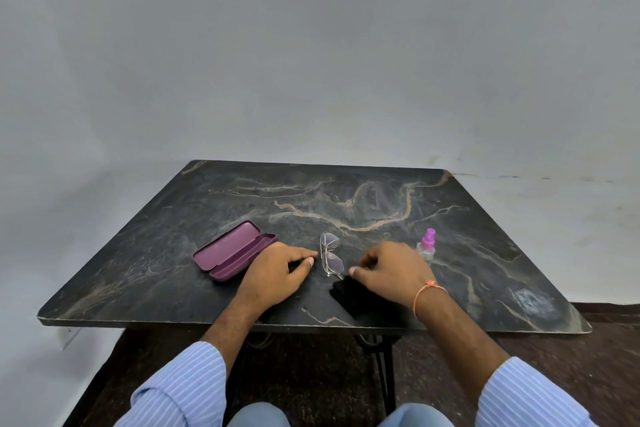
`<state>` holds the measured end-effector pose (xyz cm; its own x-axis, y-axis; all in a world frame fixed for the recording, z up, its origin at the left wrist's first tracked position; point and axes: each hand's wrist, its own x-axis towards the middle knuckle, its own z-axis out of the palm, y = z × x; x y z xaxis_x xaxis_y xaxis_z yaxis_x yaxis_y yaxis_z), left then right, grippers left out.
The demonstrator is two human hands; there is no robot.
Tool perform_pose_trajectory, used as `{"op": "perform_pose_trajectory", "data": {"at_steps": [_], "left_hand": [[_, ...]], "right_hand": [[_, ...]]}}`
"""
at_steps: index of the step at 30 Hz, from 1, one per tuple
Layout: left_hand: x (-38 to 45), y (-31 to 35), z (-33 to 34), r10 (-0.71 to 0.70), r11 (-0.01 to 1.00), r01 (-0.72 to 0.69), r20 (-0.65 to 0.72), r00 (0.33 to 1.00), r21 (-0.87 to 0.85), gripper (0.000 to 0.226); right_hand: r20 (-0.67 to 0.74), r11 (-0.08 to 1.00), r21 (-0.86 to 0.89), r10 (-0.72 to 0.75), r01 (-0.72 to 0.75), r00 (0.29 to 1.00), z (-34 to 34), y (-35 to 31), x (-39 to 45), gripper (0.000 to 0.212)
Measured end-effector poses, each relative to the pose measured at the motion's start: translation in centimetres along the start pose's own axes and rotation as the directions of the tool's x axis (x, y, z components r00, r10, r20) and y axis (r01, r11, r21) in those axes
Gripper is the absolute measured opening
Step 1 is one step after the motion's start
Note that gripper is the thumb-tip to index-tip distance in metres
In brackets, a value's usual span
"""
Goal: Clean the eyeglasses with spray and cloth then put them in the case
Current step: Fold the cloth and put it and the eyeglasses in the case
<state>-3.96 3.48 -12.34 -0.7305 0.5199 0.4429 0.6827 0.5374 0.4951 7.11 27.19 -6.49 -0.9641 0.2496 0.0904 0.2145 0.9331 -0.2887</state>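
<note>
On the bench (450, 218), near its front edge, eyeglasses (330, 257) lie flat between the two hands. Long axis runs front-to-back: one lens far, one lens near, stacked along that line. Temples look folded; thin frame, cannot tell which face is up.

Left of them, purple glasses case (232, 251) sits open, long axis diagonal from near-left to far-right. Lid half is tipped back on the far-left side, tray half on the near-right. Visible interior of both halves holds nothing; the tray's near-right end is hidden behind the left hand.

Left hand (277, 270) rests on the bench, fingers loosely curled, fingertips just beside the glasses' left edge, holding nothing I can see. It overlaps the case's near-right end.

Right hand (389, 270) is just right of the glasses, fingers curled, thumb tip near the near lens. Black cloth (349, 296) lies on the bench under and in front of it; cannot tell whether the fingers pinch the cloth or only hover over it. Orange thread band on that wrist.

Spray bottle (427, 246), clear body with pink-purple top, stands upright just behind the right hand.
</note>
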Motion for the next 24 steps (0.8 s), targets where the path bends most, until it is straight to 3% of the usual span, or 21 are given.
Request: {"op": "perform_pose_trajectory", "data": {"at_steps": [2, 4, 8, 11, 14, 16, 19, 22, 24], "left_hand": [[-0.1, 0.1, 0.0, 0.004, 1.0, -0.003, -0.014, 1.0, 0.02, 0.027], [-0.4, 0.7, 0.1, 0.02, 0.998, -0.017, -0.046, 0.999, 0.065, 0.028], [-1.1, 1.9, -0.5, 0.123, 0.99, -0.103, -0.226, 0.966, 0.098, 0.028], [-2.0, 3.4, -1.2, 0.094, 0.992, -0.116, -0.361, 0.928, -0.04, 0.027], [-4.1, 6.1, -1.0, -0.113, 0.958, 0.024, -0.298, 0.948, -0.287, 0.029], [-5.6, 8.0, -0.9, -0.296, 0.838, 0.221, -0.075, 0.952, -0.499, 0.03], [-7.7, 10.3, -1.0, -0.406, 0.496, 0.461, 0.273, 0.872, -0.736, 0.02], [-9.1, 11.4, -1.9, -0.427, 0.232, 0.446, 0.321, 0.845, -0.865, 0.029], [-9.6, 11.3, -2.9, -0.486, 0.151, 0.397, 0.281, 0.827, -0.905, 0.043]], "right_hand": [[0.048, 0.997, -0.066, -0.028, 0.031, 0.998, 0.2, 0.5, -1.1, 0.038], [0.07, 0.999, -0.032, -0.026, 0.028, 0.997, 0.3, 1.0, -2.0, 0.028], [0.049, 0.997, 0.072, 0.004, -0.007, 0.999, 0.0, 1.3, -3.3, 0.011], [0.016, 0.974, 0.224, 0.016, -0.019, 1.0, -0.7, 1.8, -4.4, 0.01], [-0.051, 0.89, 0.455, -0.016, 0.037, 0.999, -1.8, 2.0, -5.4, 0.009], [-0.086, 0.768, 0.635, -0.039, 0.085, 0.996, -2.7, 1.4, -6.1, 0.008], [-0.098, 0.542, 0.829, -0.096, 0.135, 0.991, -3.6, -0.3, -6.7, 0.004], [-0.054, 0.417, 0.903, -0.122, 0.1, 0.991, -3.5, -1.9, -7.0, 0.004], [0.009, 0.336, 0.941, -0.137, 0.037, 0.991, -3.0, -3.0, -7.2, 0.011]]}}
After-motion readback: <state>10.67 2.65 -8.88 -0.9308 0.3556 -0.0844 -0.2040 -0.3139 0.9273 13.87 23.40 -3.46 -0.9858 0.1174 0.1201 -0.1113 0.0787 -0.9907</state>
